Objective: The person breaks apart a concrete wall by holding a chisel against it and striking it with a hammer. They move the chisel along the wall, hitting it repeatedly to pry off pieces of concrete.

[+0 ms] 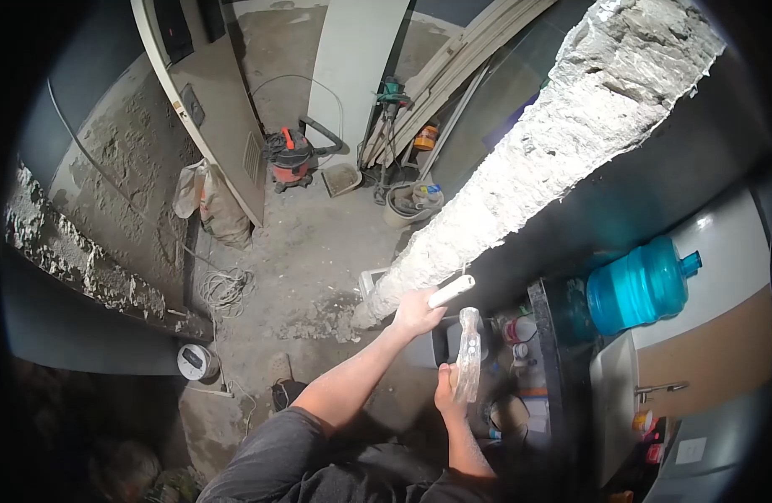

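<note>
My left hand [418, 313] is closed around a thick off-white handle [453, 291] that looks like a chisel's; its blade is hidden. That hand is beside the lower part of a rough, chipped white wall edge [495, 197]. My right hand [447, 392], lower and to the right, is closed on a dust-covered hammer [468, 356]. The hammer's head points up toward the chisel, with a small gap between them. Most of the hammer's handle is hidden by the hand.
A blue water jug [639, 287] lies on its side by a sink [616, 402] at the right. On the dusty floor stand a red-black vacuum [291, 159], a bucket [400, 220], a coiled cable [226, 291] and a white pail [194, 363]. Boards [440, 80] lean behind.
</note>
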Action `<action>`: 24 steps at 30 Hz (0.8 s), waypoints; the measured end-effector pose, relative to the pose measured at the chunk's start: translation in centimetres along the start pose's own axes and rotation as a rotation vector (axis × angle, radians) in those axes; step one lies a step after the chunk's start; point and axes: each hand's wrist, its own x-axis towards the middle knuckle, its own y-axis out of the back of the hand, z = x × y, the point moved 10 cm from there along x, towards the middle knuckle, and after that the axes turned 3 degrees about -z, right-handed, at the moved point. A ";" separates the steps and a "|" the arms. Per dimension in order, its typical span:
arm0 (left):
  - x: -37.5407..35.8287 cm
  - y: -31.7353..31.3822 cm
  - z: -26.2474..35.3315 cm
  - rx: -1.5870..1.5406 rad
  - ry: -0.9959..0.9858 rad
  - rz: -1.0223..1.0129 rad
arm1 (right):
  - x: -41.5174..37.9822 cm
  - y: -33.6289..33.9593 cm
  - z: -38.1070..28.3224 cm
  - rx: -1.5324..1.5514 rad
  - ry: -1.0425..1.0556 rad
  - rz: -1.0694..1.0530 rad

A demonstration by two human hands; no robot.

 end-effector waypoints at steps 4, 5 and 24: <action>0.7 -0.5 1.4 0.007 0.019 0.017 | 0.4 1.4 1.1 0.332 -0.183 0.065; 0.8 -0.6 1.2 0.019 0.049 0.017 | 0.5 1.5 1.2 0.348 -0.179 0.075; 1.0 -1.3 1.2 -0.093 0.160 -0.041 | 4.4 4.9 -1.0 0.302 0.072 0.179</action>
